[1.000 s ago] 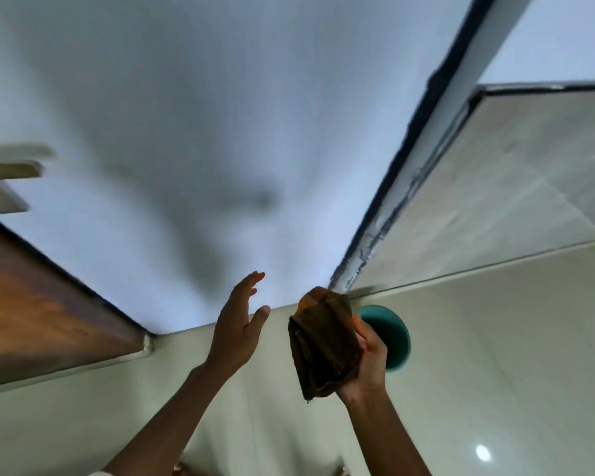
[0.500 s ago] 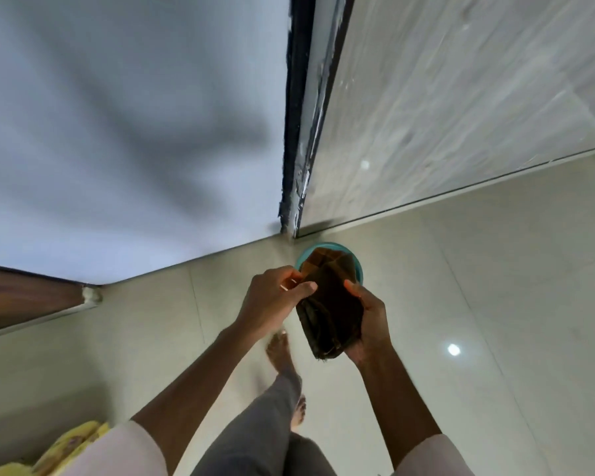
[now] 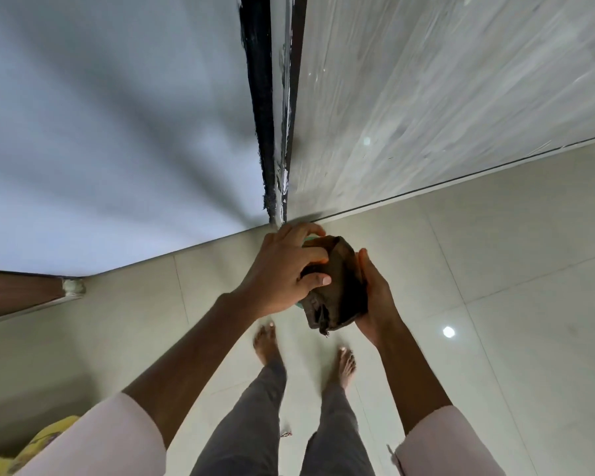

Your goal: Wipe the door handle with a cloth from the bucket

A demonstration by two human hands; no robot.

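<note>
A dark brown folded cloth (image 3: 340, 286) is held in front of me between both hands. My left hand (image 3: 282, 269) grips its left side with fingers curled over the top edge. My right hand (image 3: 375, 297) cups it from the right and below. A sliver of the teal bucket (image 3: 310, 238) shows behind my left hand on the floor, near the corner; the rest of it is hidden by the hands and cloth. No door handle is in view.
A white wall (image 3: 117, 132) meets a grey panel (image 3: 426, 97) at a dark vertical frame (image 3: 265, 115). A brown wooden door edge (image 3: 14, 293) lies at the left. My bare feet (image 3: 268, 341) stand on glossy floor tiles. Something yellow (image 3: 31, 451) sits at lower left.
The view tilted down from the wall toward the floor. My left hand, open and apart a second ago, came over and closed on the cloth, which now covers most of the bucket.
</note>
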